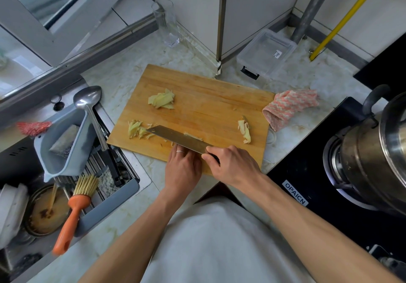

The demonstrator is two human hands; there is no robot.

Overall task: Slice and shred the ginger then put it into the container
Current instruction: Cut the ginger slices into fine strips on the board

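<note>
- While the right hand [230, 164] curls round the handle of the broad steel cleaver [178, 139], the blade lies low and slantwise across the near part of the rectangular wooden cutting board [219, 98], its tip pointing to the left.
- Just beside the blade's near edge, the left hand [183, 166] rests on the board with fingers together and bent down; a thin ring shows on one finger, and whether anything lies under the fingertips cannot be told.
- Pale yellow ginger lies in three heaps on the board: thin shreds [137, 129] at the cleaver's tip, flat slices [162, 99] farther back on the left, and a small pile of trimmings [244, 130] toward the right edge.
- A few more strips [193, 136] lie against the far side of the blade.
- Beyond the board, near the wall corner, stands the clear rectangular plastic container [267, 54] with a black clasp; no ginger shows inside it.
- A pink and white knitted cloth [287, 107] lies at the board's right end.
- On the left, a long steel ladle [89, 102] rests on a grey strainer basket [63, 142] over the sink, with an orange-handled brush [72, 212] near it.
- At the right, a steel pot [373, 151] sits on the black stove [307, 173].
</note>
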